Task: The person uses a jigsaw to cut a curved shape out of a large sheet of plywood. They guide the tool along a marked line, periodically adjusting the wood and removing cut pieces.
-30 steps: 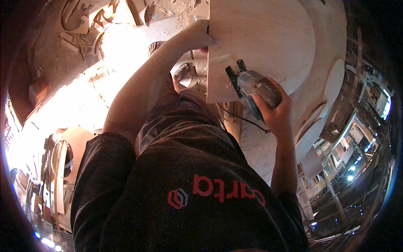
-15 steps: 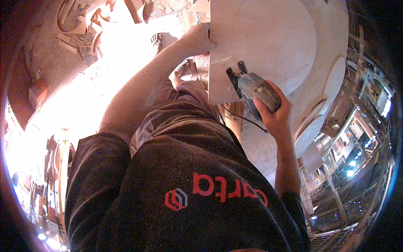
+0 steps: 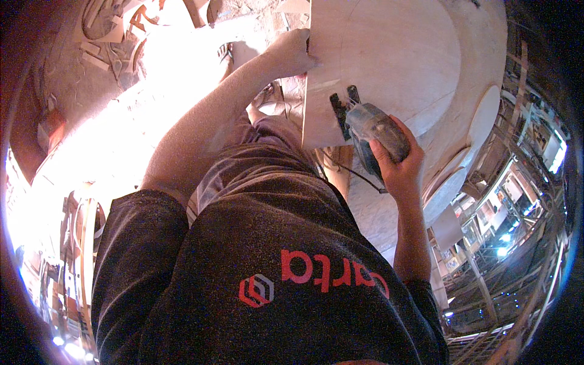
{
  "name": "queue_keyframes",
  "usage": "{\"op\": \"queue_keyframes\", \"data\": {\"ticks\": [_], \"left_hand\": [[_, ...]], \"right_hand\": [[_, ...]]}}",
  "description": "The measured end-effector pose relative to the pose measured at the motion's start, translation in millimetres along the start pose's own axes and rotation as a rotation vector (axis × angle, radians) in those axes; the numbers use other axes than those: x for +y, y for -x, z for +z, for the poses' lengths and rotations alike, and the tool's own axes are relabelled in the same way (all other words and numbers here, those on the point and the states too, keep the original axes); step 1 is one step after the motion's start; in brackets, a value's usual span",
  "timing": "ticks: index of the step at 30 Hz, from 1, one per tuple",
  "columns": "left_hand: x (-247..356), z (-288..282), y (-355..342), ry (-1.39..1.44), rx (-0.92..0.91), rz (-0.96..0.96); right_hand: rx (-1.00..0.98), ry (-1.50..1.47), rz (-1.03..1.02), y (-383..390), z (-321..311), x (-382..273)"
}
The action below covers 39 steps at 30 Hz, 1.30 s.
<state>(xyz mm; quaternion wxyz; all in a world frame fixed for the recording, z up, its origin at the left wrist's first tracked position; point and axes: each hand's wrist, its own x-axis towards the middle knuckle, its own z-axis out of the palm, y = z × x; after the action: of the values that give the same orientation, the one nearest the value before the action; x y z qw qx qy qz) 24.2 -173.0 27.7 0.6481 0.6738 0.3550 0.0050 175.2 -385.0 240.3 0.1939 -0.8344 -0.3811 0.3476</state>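
Note:
A pale plywood sheet (image 3: 377, 42) lies flat in front of me and to the right, its straight left edge running away from me. On its near part stands a dusty grey jigsaw (image 3: 378, 129) with a black base plate, pointing forward and left. My right hand (image 3: 404, 159) is closed around the rear of the jigsaw's body. The blade is hidden. My left hand (image 3: 295, 52) grips the sheet's left edge farther off, with the thumb on top and the other fingers mostly out of sight. A dark power cord (image 3: 359, 174) hangs below the sheet's near edge.
Curved wood offcuts (image 3: 97, 58) litter the floor at the far left, beside a brightly lit patch. Rounded cut panels (image 3: 483, 115) lie along the right side of the work surface. A sandalled foot (image 3: 225, 53) shows beyond my left forearm.
The jigsaw and my right hand have shifted very slightly forward. The sheet's left edge appears turned a little to the right at its far end, with my left hand still on it.

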Motion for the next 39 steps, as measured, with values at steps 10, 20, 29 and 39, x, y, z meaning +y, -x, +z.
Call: {"op": "queue_keyframes", "data": {"ticks": [10,20,29,39], "left_hand": [[10,-5,6,0.071,-0.028,-0.026],[15,-6,7,0.036,-0.005,-0.025],[11,-3,4,0.071,-0.036,-0.088],[15,-4,8,0.058,0.029,-0.022]], "right_hand": [[0.034,0.023,-0.016,0,1,1],[0.029,-0.039,0.008,-3,2,-3],[0.016,-0.055,0.054,-5,2,-8],[0.019,-0.099,0.121,-8,3,-9]]}}
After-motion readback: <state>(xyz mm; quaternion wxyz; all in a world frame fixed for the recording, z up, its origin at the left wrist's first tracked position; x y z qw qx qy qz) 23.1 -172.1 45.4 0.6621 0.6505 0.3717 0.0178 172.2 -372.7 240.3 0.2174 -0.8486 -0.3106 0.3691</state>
